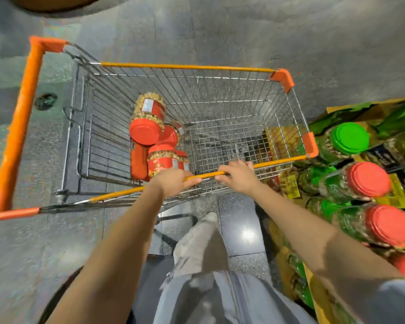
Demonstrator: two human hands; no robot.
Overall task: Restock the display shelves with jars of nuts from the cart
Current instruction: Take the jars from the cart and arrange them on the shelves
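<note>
A wire shopping cart (220, 94) with orange trim stands in front of me. Several red-lidded jars of nuts (151, 127) lie heaped in its left part. My left hand (173, 182) and my right hand (237, 175) both grip the cart's near orange side rail (276, 161), side by side, fingers curled over it. To the right stands the display shelf (337, 298), with a green-lidded jar (350, 137) and red-lidded jars (368, 180) on it.
Grey speckled floor (243, 31) surrounds the cart. The cart's thick orange push handle (19, 127) is at the left. My legs and a pale shoe (209, 217) are below the cart. The right half of the basket holds no jars.
</note>
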